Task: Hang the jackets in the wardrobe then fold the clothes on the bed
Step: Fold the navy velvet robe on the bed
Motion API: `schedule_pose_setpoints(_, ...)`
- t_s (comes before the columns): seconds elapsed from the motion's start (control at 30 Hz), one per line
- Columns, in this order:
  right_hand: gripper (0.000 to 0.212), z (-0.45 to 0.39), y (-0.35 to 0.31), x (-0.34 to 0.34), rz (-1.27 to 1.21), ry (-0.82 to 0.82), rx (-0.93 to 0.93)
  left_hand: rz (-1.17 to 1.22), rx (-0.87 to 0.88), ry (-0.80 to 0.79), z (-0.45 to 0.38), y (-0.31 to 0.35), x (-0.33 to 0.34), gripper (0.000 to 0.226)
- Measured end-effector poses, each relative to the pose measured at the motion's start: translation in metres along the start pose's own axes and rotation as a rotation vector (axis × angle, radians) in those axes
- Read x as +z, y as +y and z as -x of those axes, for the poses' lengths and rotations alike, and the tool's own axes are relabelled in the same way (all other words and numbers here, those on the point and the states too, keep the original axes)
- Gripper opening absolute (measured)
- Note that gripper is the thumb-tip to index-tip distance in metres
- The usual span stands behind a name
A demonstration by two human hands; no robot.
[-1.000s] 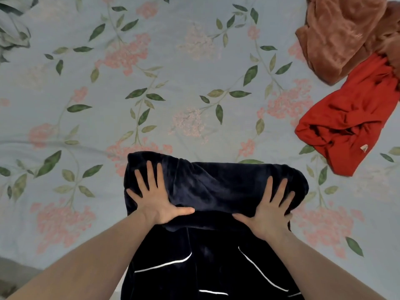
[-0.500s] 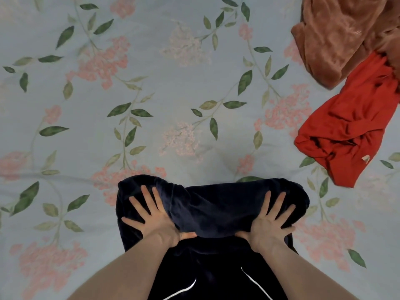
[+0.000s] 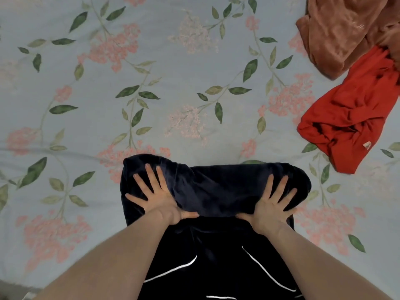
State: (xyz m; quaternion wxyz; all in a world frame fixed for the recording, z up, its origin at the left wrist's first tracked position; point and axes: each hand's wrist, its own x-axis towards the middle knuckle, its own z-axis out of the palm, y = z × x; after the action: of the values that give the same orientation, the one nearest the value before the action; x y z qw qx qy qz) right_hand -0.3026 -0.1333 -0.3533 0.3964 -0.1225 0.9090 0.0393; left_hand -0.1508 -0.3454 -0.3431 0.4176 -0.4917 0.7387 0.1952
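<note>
A dark navy velvety garment (image 3: 216, 191) with thin white piping lies on the floral bedsheet (image 3: 151, 83) near the bed's front edge, its far end folded back into a thick roll. My left hand (image 3: 155, 198) lies flat with spread fingers on the fold's left part, thumb tucked under its near edge. My right hand (image 3: 272, 204) lies flat with spread fingers on the fold's right part, its thumb also at the near edge. A crumpled red garment (image 3: 350, 118) lies at the right, and a brown one (image 3: 346, 29) at the top right.
The pale blue sheet with pink flowers and green leaves spreads wide to the left and beyond the navy garment. At the bottom left corner the bed's edge (image 3: 13, 289) shows.
The view has shifted a little over the last second. Both hands stay flat on the navy fold in about the same places, thumbs drawn closer under its near edge.
</note>
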Motion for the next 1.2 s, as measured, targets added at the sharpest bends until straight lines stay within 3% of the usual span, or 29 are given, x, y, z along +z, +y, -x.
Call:
schedule_pose_setpoints(0.1,0.154,0.010,0.016,0.006,-0.094,0.122,-0.116,0.034,0.123,0.104,0.007,-0.014,0.009,0.178)
schedule_pose_setpoints(0.23,0.114,0.041,0.054,0.013,-0.384,0.330,-0.353,0.116,0.342,0.300,0.028,-0.050,0.030,0.150)
schedule_pose_setpoints(0.3,0.106,0.067,0.070,0.015,-0.516,0.333,-0.377,0.284,0.421,0.416,0.051,-0.074,0.046,0.135)
schedule_pose_setpoints(0.37,0.105,0.093,0.087,0.025,-0.584,0.339,-0.294,0.505,0.372,0.458,0.075,-0.100,0.068,0.122)
schedule_pose_setpoints(0.5,0.112,0.123,0.118,0.052,-0.790,0.187,0.103,0.886,0.130,0.220,0.112,-0.135,0.111,0.079)
schedule_pose_setpoints(0.57,0.110,0.134,0.125,0.060,-0.808,0.127,0.187,1.059,-0.033,0.008,0.132,-0.136,0.119,0.065)
schedule_pose_setpoints(0.67,0.110,0.148,0.129,0.064,-0.590,0.187,0.282,1.112,-0.154,-0.149,0.150,-0.136,0.126,0.058)
schedule_pose_setpoints(0.77,0.116,0.152,0.141,0.070,-0.687,0.071,0.447,1.151,-0.186,-0.182,0.153,-0.139,0.126,0.073)
schedule_pose_setpoints(0.83,0.103,0.156,0.152,0.071,-0.847,-0.018,0.423,1.160,-0.163,-0.265,0.153,-0.143,0.125,0.066)
schedule_pose_setpoints(0.97,0.040,0.170,0.166,0.062,-1.037,-0.160,0.294,1.193,-0.081,-0.342,0.163,-0.144,0.124,0.044)
schedule_pose_setpoints(1.2,0.023,0.181,0.168,0.057,-1.231,-0.172,0.316,1.265,-0.070,-0.322,0.181,-0.143,0.122,0.035)
